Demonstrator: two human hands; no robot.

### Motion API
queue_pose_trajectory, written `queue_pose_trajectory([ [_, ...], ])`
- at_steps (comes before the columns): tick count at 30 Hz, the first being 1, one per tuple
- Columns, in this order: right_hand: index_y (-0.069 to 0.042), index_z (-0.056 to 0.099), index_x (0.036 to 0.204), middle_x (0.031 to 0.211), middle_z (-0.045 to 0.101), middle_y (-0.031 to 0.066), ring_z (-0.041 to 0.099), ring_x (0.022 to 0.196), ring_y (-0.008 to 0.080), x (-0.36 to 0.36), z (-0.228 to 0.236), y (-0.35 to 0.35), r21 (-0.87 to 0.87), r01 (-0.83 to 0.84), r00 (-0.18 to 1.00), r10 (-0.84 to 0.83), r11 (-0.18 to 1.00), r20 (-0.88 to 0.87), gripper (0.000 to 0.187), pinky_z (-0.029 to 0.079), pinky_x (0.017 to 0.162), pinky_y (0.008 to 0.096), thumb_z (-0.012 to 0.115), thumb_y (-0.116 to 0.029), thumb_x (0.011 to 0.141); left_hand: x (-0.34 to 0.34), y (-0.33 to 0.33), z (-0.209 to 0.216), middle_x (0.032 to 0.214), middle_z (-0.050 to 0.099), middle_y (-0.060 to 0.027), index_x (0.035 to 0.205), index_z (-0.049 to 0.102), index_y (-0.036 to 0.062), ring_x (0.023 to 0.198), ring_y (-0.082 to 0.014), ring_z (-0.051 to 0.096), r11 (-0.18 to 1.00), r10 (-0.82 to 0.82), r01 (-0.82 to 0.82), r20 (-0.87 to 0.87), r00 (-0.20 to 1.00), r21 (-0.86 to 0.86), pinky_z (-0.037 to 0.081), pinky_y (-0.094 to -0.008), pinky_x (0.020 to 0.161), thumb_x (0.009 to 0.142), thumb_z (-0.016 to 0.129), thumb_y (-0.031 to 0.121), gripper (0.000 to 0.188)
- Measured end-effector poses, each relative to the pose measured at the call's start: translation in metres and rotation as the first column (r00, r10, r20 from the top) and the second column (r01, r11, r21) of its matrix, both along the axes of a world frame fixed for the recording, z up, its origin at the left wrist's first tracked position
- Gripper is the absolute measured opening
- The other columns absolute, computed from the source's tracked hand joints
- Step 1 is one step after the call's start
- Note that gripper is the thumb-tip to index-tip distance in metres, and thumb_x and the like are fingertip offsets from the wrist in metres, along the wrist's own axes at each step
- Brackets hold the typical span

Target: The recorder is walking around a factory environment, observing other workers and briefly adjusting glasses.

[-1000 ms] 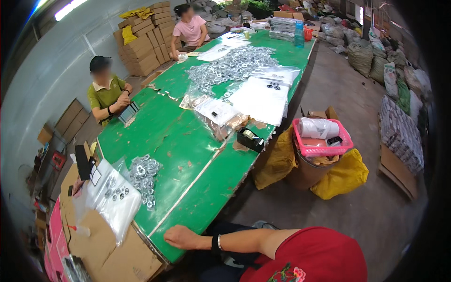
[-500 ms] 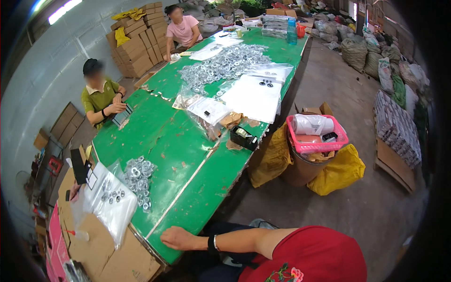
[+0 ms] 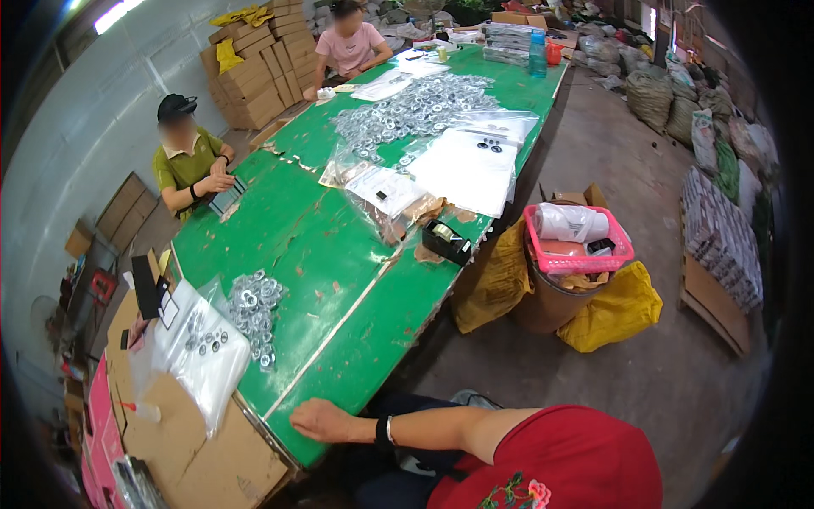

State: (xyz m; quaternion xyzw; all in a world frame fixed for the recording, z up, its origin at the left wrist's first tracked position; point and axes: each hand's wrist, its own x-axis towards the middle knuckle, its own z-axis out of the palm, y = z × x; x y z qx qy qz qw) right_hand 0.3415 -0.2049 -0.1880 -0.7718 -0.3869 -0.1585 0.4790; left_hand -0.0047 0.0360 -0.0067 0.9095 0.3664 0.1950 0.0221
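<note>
My right hand [image 3: 319, 421] rests on the near edge of the green table [image 3: 331, 339], its fingers curled into a loose fist with nothing visible in it. A dark band and a light bracelet circle the wrist. Beyond it on the table is a small heap of clear and grey ring-shaped pieces [image 3: 256, 310]. Beside the heap, clear plastic bags [image 3: 203, 373] lie over a cardboard sheet [image 3: 174, 454], with several dark round pieces on top. My left hand is not in view.
Across the table, a person in green [image 3: 182, 165] holds a stack of flat pieces; a person in pink [image 3: 349, 47] sits farther back. A large heap of rings [image 3: 407, 110], white sheets [image 3: 471, 174] and a tape dispenser [image 3: 447, 243] occupy the table. A pink basket [image 3: 581, 265] tops a bin.
The whole view has shifted slightly, moving the far table a little right and up. The person in pink has changed posture. My right hand stays in place.
</note>
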Motion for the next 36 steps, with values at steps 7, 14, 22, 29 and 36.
queue_pose_trajectory([
  [7, -0.009, 0.058, 0.09, 0.082, 0.058, 0.0098, 0.06, 0.081, 0.0313, -0.005, 0.01, 0.013, 0.015, -0.04, 0.998, 0.039, 0.999, 0.039, 0.012, 0.047, 0.072, 0.0443, 0.066, -0.018, 0.09, -0.02, 0.02, -0.011, 0.099, 0.074, -0.0203, 0.108, 0.074, 0.0009, 0.091, -0.0368, 0.069, 0.995, -0.101, 0.101, 0.237, 0.966, 0.013, 0.055, -0.0445, 0.083, 0.098, 0.067, 0.031, 0.032],
  [14, -0.009, 0.058, 0.089, 0.08, 0.058, 0.0098, 0.06, 0.08, 0.031, -0.001, 0.012, 0.008, 0.032, -0.028, 1.0, 0.028, 0.999, 0.005, 0.013, 0.047, 0.072, 0.0442, 0.065, -0.019, 0.09, -0.009, 0.007, 0.005, 0.091, 0.07, -0.0159, 0.1, 0.072, 0.003, 0.083, -0.0283, 0.067, 0.997, 0.078, -0.081, 0.196, 0.978, 0.005, 0.057, -0.038, 0.073, 0.085, 0.084, 0.02, 0.026],
  [22, -0.008, 0.057, 0.087, 0.082, 0.058, 0.0107, 0.061, 0.083, 0.0324, -0.005, 0.014, 0.009, 0.049, -0.056, 0.998, 0.057, 0.997, -0.013, 0.013, 0.047, 0.075, 0.0461, 0.063, -0.019, 0.092, 0.005, -0.033, 0.034, 0.098, 0.074, -0.0174, 0.108, 0.075, 0.001, 0.087, -0.0342, 0.067, 0.993, 0.086, -0.09, 0.055, 0.995, 0.082, 0.055, -0.0436, 0.084, 0.096, 0.072, 0.03, 0.031],
  [29, -0.008, 0.057, 0.088, 0.082, 0.059, 0.0126, 0.06, 0.082, 0.034, -0.012, 0.004, 0.013, -0.047, -0.035, 0.999, 0.035, 0.998, -0.009, 0.014, 0.046, 0.074, 0.0466, 0.064, -0.02, 0.092, -0.003, -0.024, 0.028, 0.099, 0.073, -0.0139, 0.112, 0.076, 0.0038, 0.087, -0.0282, 0.069, 0.998, -0.005, 0.02, 0.266, 0.964, -0.052, 0.057, -0.041, 0.082, 0.088, 0.08, 0.02, 0.029],
  [36, -0.009, 0.057, 0.085, 0.083, 0.058, 0.0104, 0.06, 0.083, 0.032, 0.0, 0.005, 0.021, -0.004, 0.033, 0.99, -0.032, 0.999, 0.137, 0.015, 0.046, 0.076, 0.0448, 0.067, -0.019, 0.085, 0.053, -0.078, 0.06, 0.094, 0.07, -0.0134, 0.105, 0.074, -0.0007, 0.089, -0.0271, 0.066, 0.939, -0.186, 0.053, 0.373, 0.909, 0.339, 0.053, -0.0392, 0.082, 0.095, 0.07, 0.012, 0.017],
])
